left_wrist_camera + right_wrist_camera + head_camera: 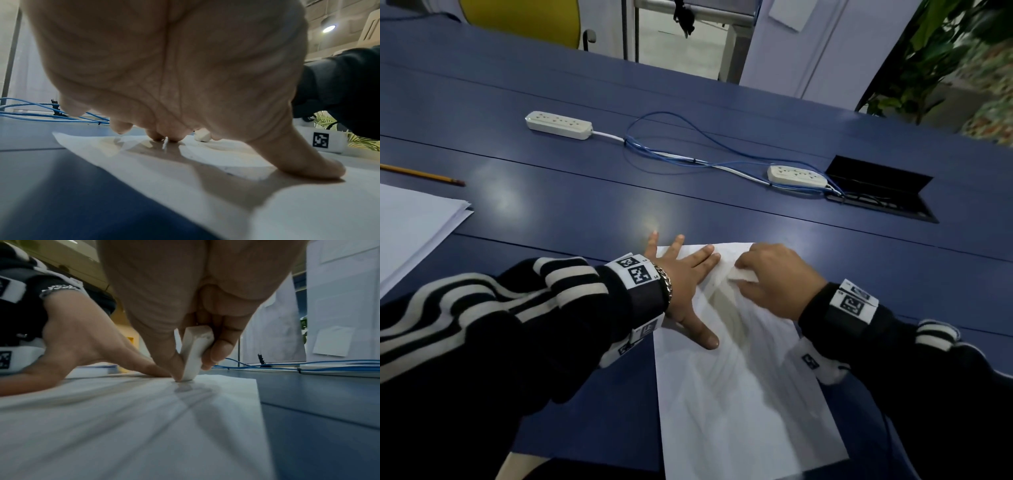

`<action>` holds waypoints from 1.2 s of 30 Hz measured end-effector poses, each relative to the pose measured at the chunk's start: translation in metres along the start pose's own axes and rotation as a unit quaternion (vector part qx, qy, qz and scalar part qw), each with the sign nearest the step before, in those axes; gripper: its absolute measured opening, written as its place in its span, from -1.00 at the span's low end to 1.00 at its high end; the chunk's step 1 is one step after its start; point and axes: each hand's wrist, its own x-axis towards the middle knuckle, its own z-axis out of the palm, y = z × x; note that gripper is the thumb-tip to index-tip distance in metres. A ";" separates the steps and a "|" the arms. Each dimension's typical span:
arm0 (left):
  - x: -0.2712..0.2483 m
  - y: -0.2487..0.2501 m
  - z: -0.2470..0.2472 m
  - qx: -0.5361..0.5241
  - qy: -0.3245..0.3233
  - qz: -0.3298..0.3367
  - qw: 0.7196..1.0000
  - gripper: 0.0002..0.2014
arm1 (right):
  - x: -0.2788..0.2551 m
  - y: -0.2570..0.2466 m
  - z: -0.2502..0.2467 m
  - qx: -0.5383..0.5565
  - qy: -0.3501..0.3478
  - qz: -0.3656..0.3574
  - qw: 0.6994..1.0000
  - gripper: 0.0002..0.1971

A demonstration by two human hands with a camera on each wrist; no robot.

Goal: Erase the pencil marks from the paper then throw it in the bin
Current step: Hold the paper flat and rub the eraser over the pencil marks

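A white sheet of paper [739,394] lies flat on the blue table, running from the near edge toward the middle. My left hand [685,281] presses its upper left part with spread, straight fingers and thumb [304,164]. My right hand [774,277] pinches a white eraser [743,275] between thumb and fingers. The eraser [194,353] stands nearly on end, its lower tip touching the paper [123,418] close to the far edge. In the left wrist view the eraser [202,136] shows small beyond my fingertips, and faint grey marks dot the paper [185,186].
A yellow pencil [421,174] and a stack of white sheets [410,222] lie at the left. Two white power strips [558,125] [796,175] with blue cables [671,150] cross the table's middle. An open black cable hatch [880,192] sits at the right. No bin is visible.
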 end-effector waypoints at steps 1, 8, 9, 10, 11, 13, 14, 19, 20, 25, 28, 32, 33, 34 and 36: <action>0.000 0.000 0.000 0.003 0.001 0.002 1.000 0.61 | -0.005 -0.003 0.002 0.005 -0.008 -0.022 1.000 -0.63; -0.012 -0.007 -0.005 -0.001 0.006 0.038 0.999 0.56 | -0.037 0.023 0.005 0.097 0.038 -0.010 0.994 -0.69; -0.016 -0.006 -0.004 0.004 0.006 0.044 0.999 0.53 | -0.042 0.027 0.009 0.097 0.037 0.001 0.995 -0.69; -0.020 -0.004 -0.004 0.009 0.010 0.050 0.999 0.49 | -0.047 0.027 0.013 0.101 0.027 -0.002 0.995 -0.71; -0.023 -0.002 -0.003 0.013 0.021 0.056 0.998 0.43 | -0.052 0.026 0.016 0.111 0.017 -0.013 0.994 -0.72; -0.026 0.001 -0.001 0.014 0.075 0.066 0.995 0.28 | -0.057 0.023 0.016 0.118 0.001 -0.024 0.993 -0.74; -0.026 0.001 -0.001 0.009 0.103 0.065 0.993 0.24 | -0.056 0.022 0.013 0.112 -0.008 -0.023 0.993 -0.73; -0.017 -0.008 0.003 -0.004 0.055 -0.018 0.998 0.33 | -0.025 0.012 -0.005 0.090 -0.001 -0.047 0.995 -0.69; -0.015 -0.010 0.004 -0.007 0.041 -0.033 0.999 0.35 | -0.017 0.008 -0.006 0.089 0.005 -0.060 0.994 -0.68; -0.013 -0.015 0.007 -0.051 0.016 -0.055 0.997 0.34 | 0.012 -0.003 -0.005 0.082 -0.007 -0.096 0.992 -0.62; -0.012 -0.014 0.008 -0.047 0.018 -0.066 0.996 0.35 | 0.007 -0.004 -0.002 0.086 -0.011 -0.116 0.989 -0.67; -0.012 -0.011 0.005 -0.035 0.000 -0.078 0.996 0.39 | 0.003 -0.007 -0.006 0.086 -0.090 -0.183 0.975 -0.71; -0.013 -0.011 0.004 -0.038 -0.004 -0.080 0.996 0.38 | 0.008 -0.005 -0.006 0.079 -0.070 -0.173 0.979 -0.70; -0.014 -0.010 0.003 -0.041 -0.006 -0.081 0.996 0.37 | 0.015 -0.003 -0.007 0.075 -0.033 -0.155 0.985 -0.69; -0.016 -0.009 0.001 -0.045 -0.012 -0.081 0.996 0.36 | 0.021 -0.001 -0.006 0.069 0.023 -0.123 0.990 -0.69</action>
